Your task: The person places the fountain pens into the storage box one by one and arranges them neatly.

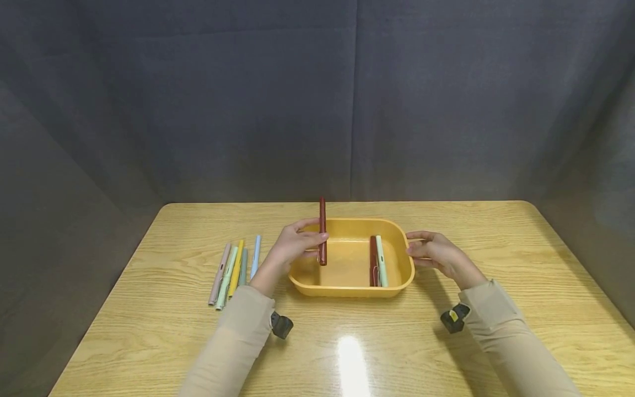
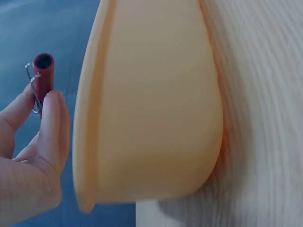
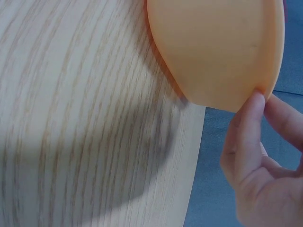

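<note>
My left hand [image 1: 297,242] pinches a dark red pen [image 1: 323,231] between thumb and fingers, held nearly upright over the left side of a yellow tray [image 1: 347,291]. In the left wrist view the pen [image 2: 44,78] shows a dark round end and a wire clip, beside the tray's outer wall [image 2: 156,109]. My right hand [image 1: 439,253] is at the tray's right end; in the right wrist view its thumb and fingertips pinch the rim [image 3: 274,56]. Inside the tray, toward the right, another dark red pen [image 1: 373,259] lies alongside a pale green pen [image 1: 381,262].
Left of the tray, several pens lie on the wooden table [image 1: 163,331]: a mauve pen [image 1: 220,274], a pale green one, a yellow pen [image 1: 236,267], a grey-green one and a light blue pen [image 1: 256,256]. A dark curtain [image 1: 248,110] stands behind the table.
</note>
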`<state>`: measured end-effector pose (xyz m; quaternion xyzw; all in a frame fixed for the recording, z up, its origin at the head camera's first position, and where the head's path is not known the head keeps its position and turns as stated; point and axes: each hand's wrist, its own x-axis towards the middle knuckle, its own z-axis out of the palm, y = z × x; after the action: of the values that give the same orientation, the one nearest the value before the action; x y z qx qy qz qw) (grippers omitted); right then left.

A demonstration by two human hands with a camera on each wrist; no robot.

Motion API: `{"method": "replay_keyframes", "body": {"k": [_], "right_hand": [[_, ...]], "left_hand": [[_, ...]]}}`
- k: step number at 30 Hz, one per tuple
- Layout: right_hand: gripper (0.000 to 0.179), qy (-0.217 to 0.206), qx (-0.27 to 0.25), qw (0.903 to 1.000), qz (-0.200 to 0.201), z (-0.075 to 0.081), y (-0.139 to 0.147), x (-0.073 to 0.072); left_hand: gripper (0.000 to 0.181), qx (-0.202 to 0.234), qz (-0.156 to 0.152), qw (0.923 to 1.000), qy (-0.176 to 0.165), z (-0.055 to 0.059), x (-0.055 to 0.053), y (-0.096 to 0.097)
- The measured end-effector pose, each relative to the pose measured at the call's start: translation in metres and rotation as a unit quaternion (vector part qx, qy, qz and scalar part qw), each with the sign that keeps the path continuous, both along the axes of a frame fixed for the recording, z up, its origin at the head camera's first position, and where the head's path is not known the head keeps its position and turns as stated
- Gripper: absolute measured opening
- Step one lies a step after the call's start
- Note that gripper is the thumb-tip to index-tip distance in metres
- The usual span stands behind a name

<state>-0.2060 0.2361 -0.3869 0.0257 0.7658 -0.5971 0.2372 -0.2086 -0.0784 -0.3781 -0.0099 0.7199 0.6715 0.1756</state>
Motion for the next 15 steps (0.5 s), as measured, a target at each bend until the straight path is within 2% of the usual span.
{"method": "replay_keyframes", "body": {"k": [7,15], "right_hand": [[0.06,-0.008,0.004,0.9999,-0.007,-0.001,0.001,-0.001],[0.06,-0.01,0.003,0.9999,-0.008,0.0,0.0,-0.002]], "left_hand": [[0.053,0.0,-0.009,0.9999,0.008,-0.007,0.0,0.018],[0.057,0.014,-0.014,0.9998,-0.004,-0.013,0.003,0.034]]}}
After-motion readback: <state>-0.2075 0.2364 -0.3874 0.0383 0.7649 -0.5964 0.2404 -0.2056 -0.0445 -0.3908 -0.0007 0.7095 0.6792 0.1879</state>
